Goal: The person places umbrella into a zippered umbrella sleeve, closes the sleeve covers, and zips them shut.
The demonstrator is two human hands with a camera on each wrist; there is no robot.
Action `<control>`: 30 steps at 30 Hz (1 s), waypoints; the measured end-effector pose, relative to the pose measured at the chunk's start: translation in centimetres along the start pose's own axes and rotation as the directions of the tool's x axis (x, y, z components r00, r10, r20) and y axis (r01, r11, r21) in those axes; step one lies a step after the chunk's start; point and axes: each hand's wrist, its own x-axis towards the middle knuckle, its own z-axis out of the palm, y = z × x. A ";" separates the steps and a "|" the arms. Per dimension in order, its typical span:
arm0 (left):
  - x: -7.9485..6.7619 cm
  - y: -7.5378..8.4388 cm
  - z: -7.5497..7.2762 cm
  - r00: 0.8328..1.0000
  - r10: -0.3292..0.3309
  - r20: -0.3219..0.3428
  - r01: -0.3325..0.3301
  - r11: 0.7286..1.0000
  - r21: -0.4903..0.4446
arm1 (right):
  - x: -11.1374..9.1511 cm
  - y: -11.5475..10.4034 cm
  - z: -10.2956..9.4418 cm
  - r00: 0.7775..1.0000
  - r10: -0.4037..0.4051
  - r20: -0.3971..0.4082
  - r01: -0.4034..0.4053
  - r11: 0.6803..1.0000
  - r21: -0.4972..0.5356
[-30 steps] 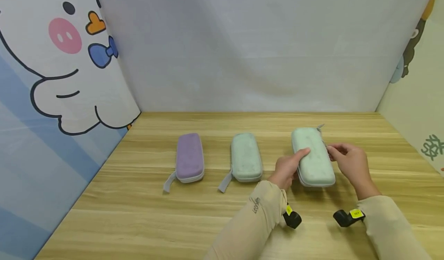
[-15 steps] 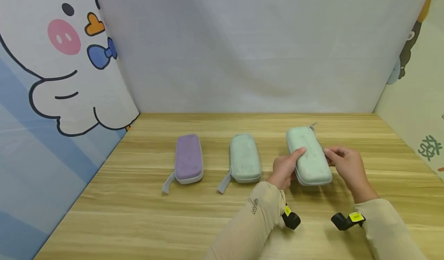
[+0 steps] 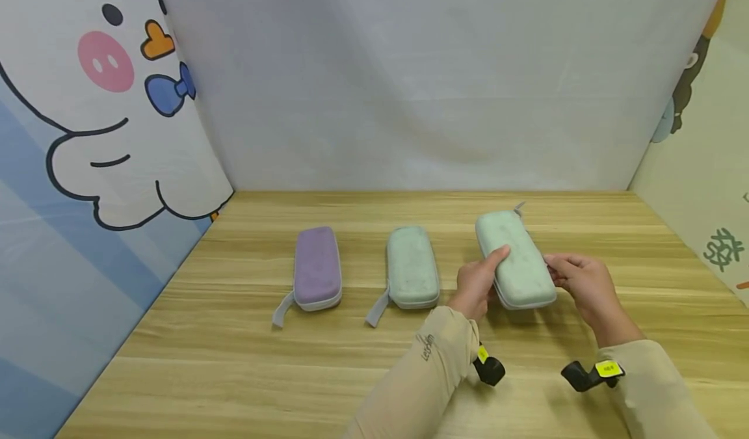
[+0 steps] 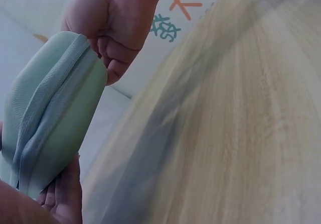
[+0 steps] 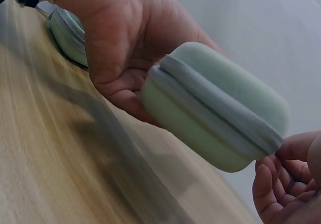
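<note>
A mint green zippered case point(image 3: 515, 260) is held tilted above the table by my left hand point(image 3: 476, 283), thumb over its top and fingers beneath. At the case's right side, my right hand point(image 3: 585, 286) has thumb and forefinger pinched on the zipper line; the zipper pull itself is hidden by the fingers. A grey fabric tab point(image 3: 519, 209) sticks out at the far end. In the right wrist view, the zipper seam point(image 5: 215, 106) runs across the near end, closed there. The left wrist view shows the right hand's curled fingers point(image 4: 118, 58) against the case edge.
A second mint green case point(image 3: 413, 266) lies left of my left hand, and a purple case point(image 3: 318, 266) lies farther left, both with grey tabs toward me. The wooden table point(image 3: 234, 374) ends at a white backdrop point(image 3: 409, 88), with printed panels at both sides.
The held case has shifted slightly left and up in the view. My right hand's pinch has slid along its right side, from nearer the far end toward the near end.
</note>
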 end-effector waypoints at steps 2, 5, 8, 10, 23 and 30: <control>0.0 0.0 0.0 1.000 0.000 -0.003 0.000 1.000 -0.007 | -0.1 0.0 0.0 1.000 0.008 0.003 -0.008 1.000 0.010; 0.0 0.0 -0.1 1.000 0.004 0.004 -0.004 1.000 -0.011 | -0.1 0.1 0.0 1.000 0.018 -0.003 -0.018 1.000 -0.021; 0.0 0.0 -0.2 1.000 0.002 0.007 -0.002 1.000 -0.022 | -0.2 0.1 -0.1 1.000 0.028 -0.006 -0.028 0.999 -0.042; 0.0 0.0 -0.2 1.000 0.001 0.006 -0.001 1.000 -0.026 | -0.3 0.0 0.0 1.000 0.031 -0.003 -0.031 0.999 -0.043; 0.4 0.1 -0.1 1.000 -0.006 -0.009 0.005 0.999 -0.051 | -0.8 0.0 -0.1 0.999 0.044 0.009 -0.044 0.999 0.003; 0.9 0.2 -0.1 1.000 -0.005 -0.013 0.004 0.997 -0.078 | -0.9 0.4 -0.3 0.999 0.040 0.023 -0.041 0.999 0.015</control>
